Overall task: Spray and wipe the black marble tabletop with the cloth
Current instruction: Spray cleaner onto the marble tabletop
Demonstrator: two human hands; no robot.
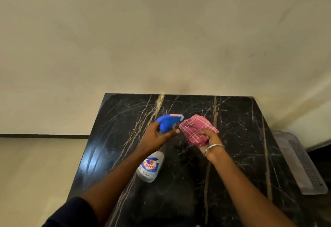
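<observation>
Nearest the lens, a dark navy sleeve is seen on the left forearm; the right forearm is bare. Both arms are stretched out over the black marble table veined in gold and white.

Left hand: curled round the neck of a clear plastic spray bottle with a blue trigger head and a red-and-blue "Colin" label. One finger is laid forward under the nozzle. The bottle is held tilted, base below the wrist and toward the camera, nozzle turned toward the right hand. Whether the base touches the table cannot be told.

Right hand: clenched on a bunched pink cloth with white checks, which is held just beside the nozzle and above the table. A thin silver bangle is worn at the wrist.

Faint curved smear marks are noted on the table beyond and left of the left hand. Well right of the right hand, past the table edge, a translucent perforated plastic basket is seen. A cream wall is seen beyond both hands.
</observation>
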